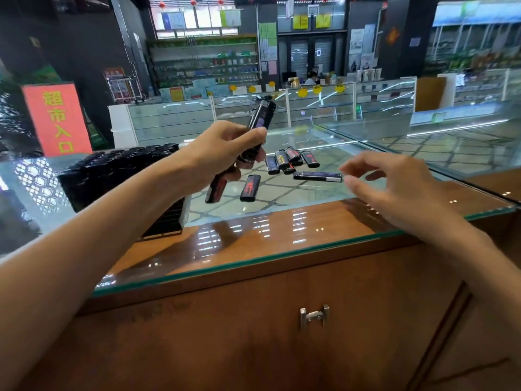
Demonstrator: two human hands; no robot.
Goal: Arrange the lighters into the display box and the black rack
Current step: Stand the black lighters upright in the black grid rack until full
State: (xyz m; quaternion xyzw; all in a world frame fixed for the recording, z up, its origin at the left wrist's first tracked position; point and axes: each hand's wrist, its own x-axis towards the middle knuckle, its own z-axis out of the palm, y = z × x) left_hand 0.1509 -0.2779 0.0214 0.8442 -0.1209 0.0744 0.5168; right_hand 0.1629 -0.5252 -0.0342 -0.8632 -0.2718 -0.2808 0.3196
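Observation:
My left hand (pixel 222 149) grips several black lighters in a bunch above the glass counter; one lighter (pixel 260 117) sticks up past my fingers and another (pixel 215 189) pokes out below. Loose black lighters lie on the glass: one with a red print (pixel 250 188), a cluster of several (pixel 290 160), and a long one lying sideways (pixel 318 176). My right hand (pixel 394 187) hovers open just right of the sideways lighter, fingers loosely curled, holding nothing. The black rack (pixel 112 176), filled with dark lighters, stands at the left behind my left forearm.
The glass counter top (pixel 282 251) has a green front edge over a wooden cabinet with a metal handle (pixel 314 317). A red sign with yellow characters (pixel 56 119) stands far left. More glass showcases (pixel 282 111) and shop shelves are beyond.

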